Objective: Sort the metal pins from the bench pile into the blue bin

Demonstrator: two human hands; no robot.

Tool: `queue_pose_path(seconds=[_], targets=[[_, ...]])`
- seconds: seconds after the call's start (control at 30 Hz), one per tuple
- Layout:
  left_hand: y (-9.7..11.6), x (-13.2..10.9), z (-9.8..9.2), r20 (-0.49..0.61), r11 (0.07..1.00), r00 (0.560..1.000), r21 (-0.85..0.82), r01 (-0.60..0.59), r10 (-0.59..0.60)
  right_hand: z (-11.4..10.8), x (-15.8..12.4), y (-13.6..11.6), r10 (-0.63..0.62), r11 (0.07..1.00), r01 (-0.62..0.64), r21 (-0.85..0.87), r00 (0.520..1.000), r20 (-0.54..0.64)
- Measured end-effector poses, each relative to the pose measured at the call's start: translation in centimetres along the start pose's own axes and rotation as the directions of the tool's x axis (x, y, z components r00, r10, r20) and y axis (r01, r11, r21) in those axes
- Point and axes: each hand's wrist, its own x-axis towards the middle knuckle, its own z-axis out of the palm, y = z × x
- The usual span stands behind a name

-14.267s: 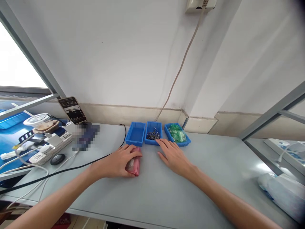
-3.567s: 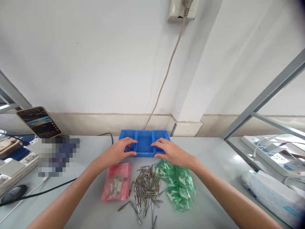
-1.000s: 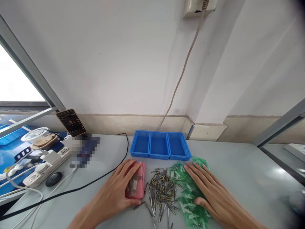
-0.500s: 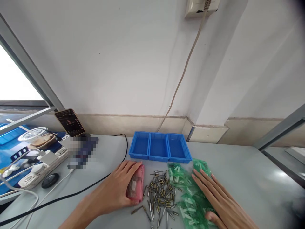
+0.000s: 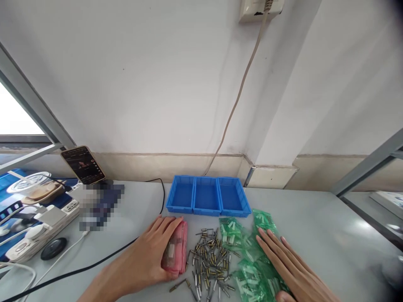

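My left hand [image 5: 147, 258] lies flat with fingers together on a stack of pink bags [image 5: 176, 253], covering its left part. My right hand [image 5: 288, 268] rests flat, fingers stretched out, on a spread of small green bags [image 5: 244, 251]. Between the two lies a loose pile of several small metal pins [image 5: 209, 262]. Three blue trays [image 5: 208, 200] stand side by side just beyond, all bare inside.
A black cable [image 5: 94, 262] runs across the grey table [image 5: 315, 235] to the left. A phone [image 5: 82, 164] leans at the back left beside a white power strip [image 5: 40, 226] and a black disc [image 5: 53, 248]. A metal frame [image 5: 365, 167] stands at the right.
Since the earliest frame the trays were emptied onto the table and pushed together. Over the last second my right hand slid toward me over the green bags; my left stayed on the pink bags.
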Motion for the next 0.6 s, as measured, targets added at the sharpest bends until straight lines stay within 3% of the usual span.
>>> queue_pose_path(seconds=[0.37, 0.6], targets=[[-0.6, 0.6, 0.6, -0.032, 0.999, 0.999, -0.037, -0.015, 0.014, -0.3, 1.5, 0.2, -0.015, 0.999, 0.015, -0.029, 1.000, -0.001], [-0.7, 0.8, 0.6, -0.047, 1.000, 0.999, -0.005, -0.019, 0.018, 0.5, 5.2, -0.3, -0.068, 0.998, 0.069, 0.000, 0.990, 0.123]])
